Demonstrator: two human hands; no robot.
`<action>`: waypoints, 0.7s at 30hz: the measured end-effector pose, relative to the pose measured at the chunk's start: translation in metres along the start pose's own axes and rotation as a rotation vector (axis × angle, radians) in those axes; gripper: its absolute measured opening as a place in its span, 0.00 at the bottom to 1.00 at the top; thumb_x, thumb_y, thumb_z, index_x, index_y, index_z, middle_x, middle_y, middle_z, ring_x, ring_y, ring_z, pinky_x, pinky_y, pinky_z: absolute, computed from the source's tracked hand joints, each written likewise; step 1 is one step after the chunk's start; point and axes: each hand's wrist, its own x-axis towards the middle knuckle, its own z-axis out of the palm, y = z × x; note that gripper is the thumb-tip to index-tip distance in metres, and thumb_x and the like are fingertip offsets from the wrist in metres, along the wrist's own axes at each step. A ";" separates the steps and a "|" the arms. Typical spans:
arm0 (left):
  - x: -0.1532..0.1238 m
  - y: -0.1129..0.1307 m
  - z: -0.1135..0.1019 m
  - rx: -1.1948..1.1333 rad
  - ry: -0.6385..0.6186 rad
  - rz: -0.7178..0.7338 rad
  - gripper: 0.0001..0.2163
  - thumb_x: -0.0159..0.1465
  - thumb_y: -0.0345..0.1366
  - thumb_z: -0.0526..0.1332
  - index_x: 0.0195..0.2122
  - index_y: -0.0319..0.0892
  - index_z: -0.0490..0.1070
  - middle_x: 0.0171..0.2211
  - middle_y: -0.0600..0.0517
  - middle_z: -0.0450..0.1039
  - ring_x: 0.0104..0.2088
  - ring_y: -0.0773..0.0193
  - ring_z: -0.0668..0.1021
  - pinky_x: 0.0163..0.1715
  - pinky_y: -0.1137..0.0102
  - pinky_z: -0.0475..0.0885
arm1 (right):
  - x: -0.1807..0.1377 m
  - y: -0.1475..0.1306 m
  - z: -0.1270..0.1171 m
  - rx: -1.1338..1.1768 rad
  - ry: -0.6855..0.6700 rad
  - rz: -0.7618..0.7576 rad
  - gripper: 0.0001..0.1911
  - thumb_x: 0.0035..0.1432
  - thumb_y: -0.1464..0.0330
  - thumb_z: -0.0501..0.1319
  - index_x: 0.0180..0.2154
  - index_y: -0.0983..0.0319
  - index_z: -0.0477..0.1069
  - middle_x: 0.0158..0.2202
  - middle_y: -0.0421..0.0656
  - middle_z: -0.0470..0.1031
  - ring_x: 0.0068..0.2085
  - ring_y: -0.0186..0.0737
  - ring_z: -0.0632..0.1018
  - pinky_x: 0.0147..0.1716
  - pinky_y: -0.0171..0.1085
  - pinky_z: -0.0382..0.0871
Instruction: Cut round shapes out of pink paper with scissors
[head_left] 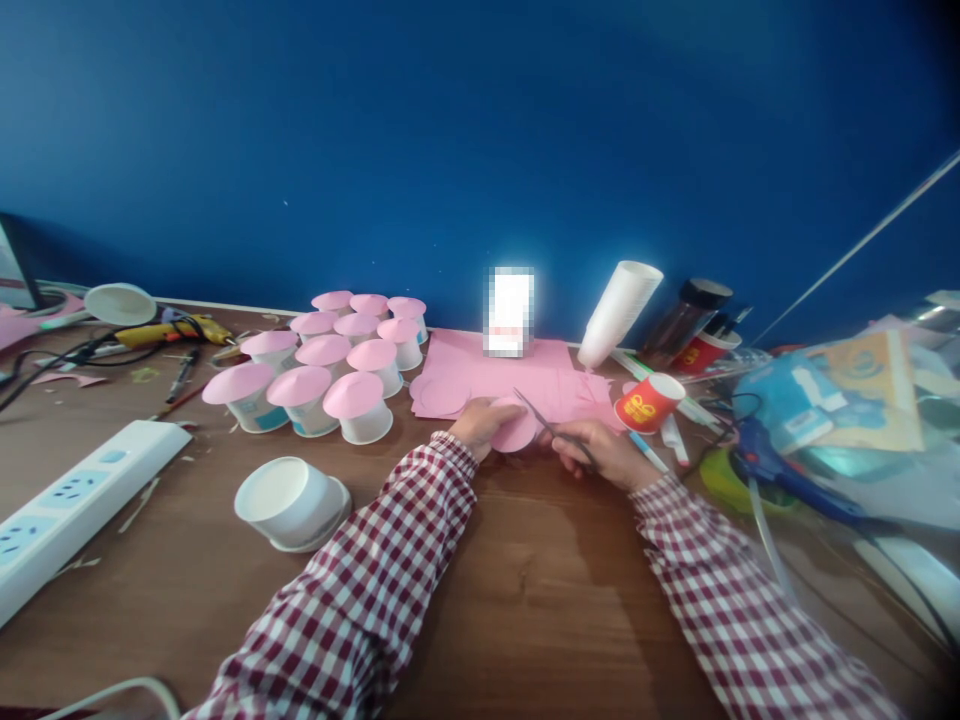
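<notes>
Between the fingers of my left hand (pixel 478 428) is a round pink paper disc (pixel 515 430), held just above the table. My right hand (pixel 600 450) grips a pair of scissors (pixel 559 432), whose blades point left and reach the disc's upper right edge. Whether the blades are cutting into the paper I cannot tell. Behind both hands lie pink paper sheets (pixel 510 365), with a round outline or cut piece at their left end. To the left stand several paper cups, each topped with a shallow pink paper cone (pixel 354 396).
A white cup (pixel 289 500) stands at front left, near a power strip (pixel 90 500). A yellow glue gun (pixel 176 330) lies farther back. On the right are a red paper cup (pixel 649 403), a leaning cup stack (pixel 621 312) and a blue glue gun (pixel 795 475). A blue wall closes off the back.
</notes>
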 end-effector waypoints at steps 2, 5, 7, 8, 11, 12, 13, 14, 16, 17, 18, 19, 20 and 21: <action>0.000 0.000 0.000 0.000 0.004 -0.004 0.09 0.48 0.32 0.66 0.28 0.32 0.72 0.27 0.42 0.76 0.28 0.59 0.77 0.31 0.66 0.71 | 0.000 -0.001 0.000 -0.008 0.000 -0.001 0.17 0.57 0.57 0.57 0.34 0.66 0.72 0.18 0.35 0.65 0.19 0.28 0.67 0.20 0.30 0.59; -0.001 0.001 0.000 -0.010 0.003 -0.010 0.09 0.48 0.32 0.66 0.28 0.32 0.72 0.27 0.42 0.75 0.27 0.60 0.77 0.30 0.66 0.70 | 0.000 -0.003 0.001 -0.014 0.008 0.008 0.18 0.56 0.56 0.58 0.32 0.66 0.71 0.18 0.35 0.65 0.19 0.29 0.67 0.19 0.30 0.59; -0.001 0.001 0.001 -0.021 0.007 -0.013 0.09 0.47 0.32 0.67 0.28 0.32 0.72 0.26 0.43 0.75 0.27 0.60 0.76 0.29 0.67 0.70 | 0.000 -0.004 0.001 -0.019 0.012 0.009 0.18 0.56 0.56 0.58 0.31 0.65 0.71 0.18 0.35 0.65 0.19 0.29 0.67 0.19 0.30 0.59; -0.001 0.001 0.001 -0.026 0.008 -0.013 0.09 0.47 0.32 0.67 0.27 0.33 0.72 0.26 0.43 0.75 0.27 0.61 0.76 0.28 0.67 0.70 | 0.000 -0.004 0.002 -0.022 0.016 0.008 0.18 0.55 0.56 0.58 0.31 0.65 0.71 0.18 0.36 0.65 0.19 0.29 0.67 0.19 0.30 0.59; -0.001 0.000 0.000 -0.032 0.000 0.001 0.09 0.47 0.33 0.67 0.26 0.33 0.72 0.25 0.44 0.75 0.26 0.62 0.76 0.28 0.68 0.69 | 0.000 -0.003 0.002 -0.027 0.036 0.020 0.17 0.55 0.55 0.58 0.29 0.65 0.70 0.18 0.35 0.65 0.19 0.29 0.67 0.19 0.30 0.58; 0.000 0.000 0.000 -0.034 -0.003 0.006 0.09 0.47 0.33 0.67 0.26 0.33 0.72 0.25 0.44 0.75 0.26 0.62 0.76 0.28 0.69 0.69 | 0.001 -0.002 0.002 -0.026 0.043 0.029 0.17 0.54 0.55 0.59 0.29 0.65 0.70 0.18 0.35 0.65 0.18 0.28 0.66 0.18 0.30 0.58; 0.000 -0.001 0.000 -0.034 -0.003 0.010 0.09 0.46 0.33 0.68 0.26 0.33 0.72 0.25 0.45 0.75 0.26 0.63 0.76 0.28 0.69 0.69 | 0.001 -0.001 0.002 -0.020 0.048 0.035 0.17 0.54 0.55 0.59 0.30 0.65 0.70 0.18 0.35 0.65 0.18 0.28 0.66 0.18 0.29 0.58; 0.001 -0.001 -0.001 -0.035 -0.001 0.015 0.09 0.46 0.33 0.68 0.26 0.33 0.73 0.25 0.45 0.75 0.27 0.63 0.75 0.28 0.70 0.69 | 0.001 0.000 0.002 -0.010 0.051 0.039 0.17 0.53 0.56 0.59 0.30 0.65 0.70 0.18 0.35 0.65 0.18 0.28 0.66 0.18 0.29 0.58; 0.002 -0.003 -0.001 -0.039 0.001 0.019 0.11 0.46 0.34 0.68 0.27 0.32 0.73 0.26 0.45 0.75 0.27 0.63 0.75 0.28 0.70 0.69 | 0.001 0.001 0.003 0.023 0.062 0.044 0.17 0.53 0.56 0.59 0.31 0.65 0.70 0.18 0.36 0.66 0.19 0.28 0.67 0.18 0.29 0.58; 0.003 -0.003 -0.002 -0.047 0.000 0.021 0.11 0.46 0.34 0.69 0.28 0.32 0.73 0.26 0.45 0.75 0.28 0.63 0.76 0.29 0.70 0.69 | 0.001 0.002 0.003 0.046 0.078 0.048 0.17 0.53 0.56 0.59 0.32 0.65 0.70 0.19 0.36 0.66 0.19 0.28 0.67 0.18 0.29 0.58; 0.003 -0.003 -0.002 -0.056 0.000 0.025 0.12 0.46 0.35 0.69 0.29 0.33 0.73 0.26 0.45 0.75 0.28 0.63 0.76 0.30 0.70 0.69 | 0.001 0.003 0.003 0.069 0.096 0.051 0.17 0.53 0.56 0.59 0.34 0.65 0.70 0.19 0.36 0.67 0.19 0.29 0.68 0.18 0.29 0.57; 0.004 -0.003 -0.002 -0.065 0.004 0.028 0.13 0.45 0.35 0.69 0.30 0.33 0.73 0.26 0.46 0.75 0.29 0.62 0.76 0.31 0.70 0.69 | 0.001 0.003 0.003 0.093 0.114 0.055 0.17 0.53 0.57 0.59 0.36 0.65 0.70 0.19 0.36 0.67 0.19 0.29 0.68 0.18 0.29 0.56; 0.004 -0.003 -0.002 -0.070 0.008 0.031 0.14 0.46 0.35 0.69 0.32 0.33 0.73 0.27 0.46 0.75 0.30 0.61 0.76 0.31 0.69 0.70 | 0.001 0.003 0.004 0.115 0.127 0.058 0.18 0.53 0.57 0.59 0.37 0.65 0.70 0.20 0.36 0.67 0.20 0.30 0.69 0.17 0.29 0.56; 0.004 -0.003 -0.003 -0.067 0.014 0.032 0.14 0.46 0.35 0.69 0.32 0.34 0.73 0.27 0.46 0.75 0.30 0.61 0.77 0.32 0.69 0.70 | 0.000 0.003 0.005 0.134 0.136 0.060 0.18 0.53 0.57 0.59 0.38 0.65 0.70 0.20 0.36 0.68 0.20 0.30 0.69 0.17 0.29 0.56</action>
